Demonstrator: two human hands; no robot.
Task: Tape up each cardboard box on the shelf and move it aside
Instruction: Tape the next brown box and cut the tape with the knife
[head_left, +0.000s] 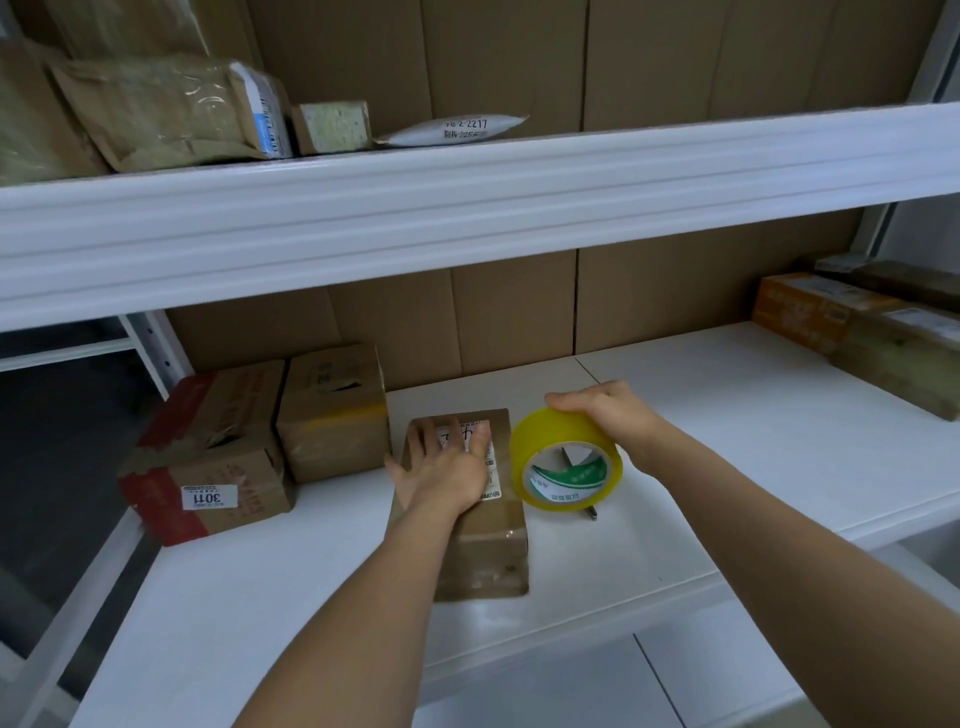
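Both hands work at the centre of the frame: the left hand (448, 470) lies flat, fingers spread, on the small brown cardboard box (467, 512), while the right hand (605, 413) curls over the top of the yellow roll of packing tape (566, 460) standing on edge just beside it. Glossy tape already shows on the box's near end, so sealing looks under way, moving still ahead. Left of it sit two brown cartons (260, 441), one torn open, apparently untaped. More parcels (857, 332) rest at the right on the white shelf board (701, 441); padded packets (171, 111) fill the upper tier.
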